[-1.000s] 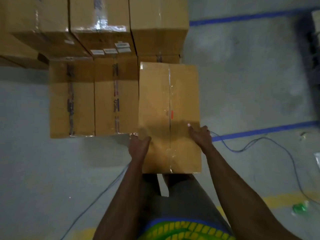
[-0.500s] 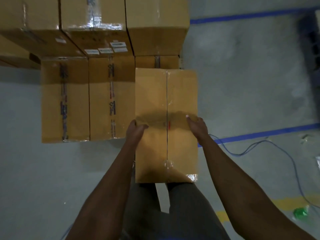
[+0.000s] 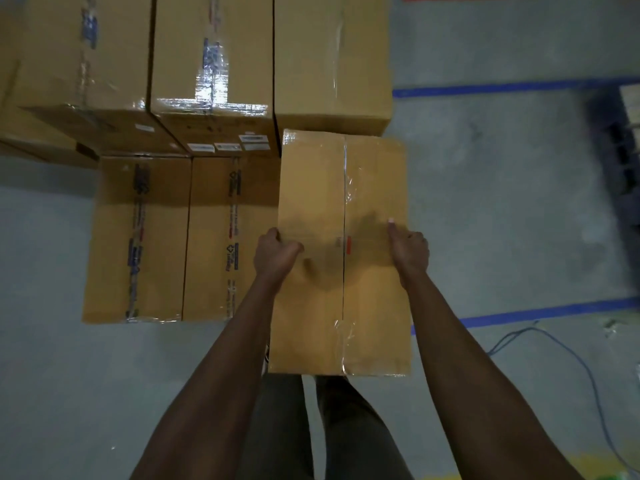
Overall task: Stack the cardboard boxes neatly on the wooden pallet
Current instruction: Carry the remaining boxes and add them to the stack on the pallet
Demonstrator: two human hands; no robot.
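Held lengthwise at mid-length between both grips: the taped cardboard box (image 3: 343,188). Left grip (image 3: 275,254) clamped over its left edge, thumb on top; right grip (image 3: 408,247) clamped on its right edge, thumb likewise on top. Pushed further in than half a second ago: less overhang past the near edges of the low row of boxes (image 3: 162,237), and the far edge now up against the front of the tall stack (image 3: 332,64), covering the strip of box face seen there before. Left edge just beside the low row's right-hand box; touching or not, cannot tell. Near end jutting out above the person's legs (image 3: 346,427). Resting or carried, cannot tell. To the right, grey floor (image 3: 502,209) out to the blue tape line (image 3: 540,311), with a blue cable (image 3: 512,337) near the box's near right corner and something dark (image 3: 620,150) at the frame's right edge.
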